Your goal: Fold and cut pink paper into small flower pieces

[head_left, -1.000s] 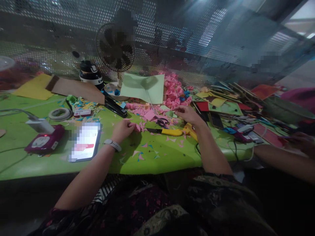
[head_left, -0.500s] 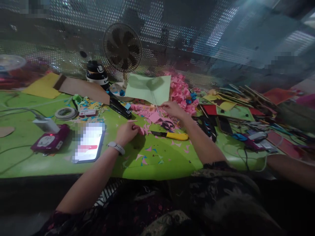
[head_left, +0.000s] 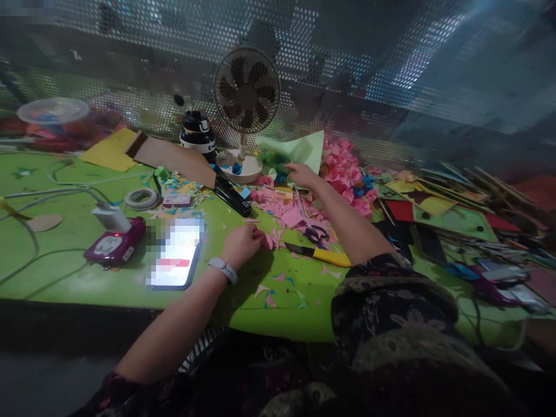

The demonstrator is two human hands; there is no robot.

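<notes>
My left hand [head_left: 243, 243], with a white band on its wrist, is closed on a small pink paper piece [head_left: 267, 241] just above the green tabletop. My right hand [head_left: 304, 175] is stretched forward, its fingers bent at the lower edge of a pale green paper sheet [head_left: 308, 148]. The sheet is raised and bent; green pieces [head_left: 273, 159] show at its left. Pink paper scraps [head_left: 291, 218] lie between my hands. Among them are dark-handled scissors [head_left: 315, 233]. A yellow-handled knife [head_left: 330, 256] lies nearer me, partly behind my right forearm.
Folded pink paper pieces [head_left: 341, 168] are heaped at the back right. A fan [head_left: 247, 92], a black bottle [head_left: 196, 139] and a stapler [head_left: 232, 197] stand or lie at the back. A lit phone [head_left: 178, 255] and a purple socket block [head_left: 115, 243] with cables are at left.
My right hand has moved forward and left, and the sheet's lower part has lifted, uncovering green pieces. My left hand keeps the pink paper piece. The view has shifted left.
</notes>
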